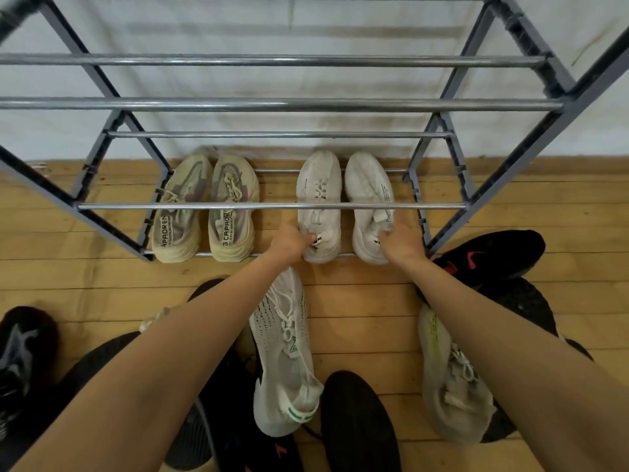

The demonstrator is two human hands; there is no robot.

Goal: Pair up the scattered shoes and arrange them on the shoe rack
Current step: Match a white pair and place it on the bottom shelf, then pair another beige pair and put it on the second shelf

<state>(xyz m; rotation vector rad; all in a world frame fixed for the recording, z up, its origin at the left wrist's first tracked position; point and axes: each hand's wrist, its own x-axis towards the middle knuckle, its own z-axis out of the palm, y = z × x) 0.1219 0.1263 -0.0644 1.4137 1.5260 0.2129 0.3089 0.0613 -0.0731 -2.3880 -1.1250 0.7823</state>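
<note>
Floor: pale wooden planks (367, 301) running side to side, ending at a white cloth backdrop (238, 32) behind the rack.
Shoe rack: grey frame with silver rails (272, 206), open at the front; slanted side frames close in on both ends of the bottom tier.
Bottom tier, left: beige pair (204, 212) side by side, toes to the backdrop, heels past the front rail, outer shoe just inside the left frame.
Bottom tier, right: left white shoe (320, 195) and right white shoe (369, 192), parallel, narrow gap between, toes to the backdrop, heels overhanging the front rail.
Room on the tier: a strip of rail showing between the beige pair and the white shoes; right white shoe near the right frame post.
Left grip (289, 243): fingers curled at the heel of the left white shoe, pinching at its heel tab.
Right grip (403, 241): fingers curled over the heel collar of the right white shoe, holding it.
Floor, centre: white knit shoe (286, 362) with green marks, toe tucked under the left wrist, heel toward the camera.
Floor, right: grey-beige shoe (449, 386) partly under the right forearm; black shoe with red marks (493, 253) just beside the rack's right foot.
Floor, near edge: black shoe (357, 420) just beside the knit shoe's heel; more black shoes (211, 386) under the left forearm; black-and-grey shoe (20, 352) at the far left edge.
Bare planks: between the knit shoe and the grey-beige shoe, up to the rack's front rail.
</note>
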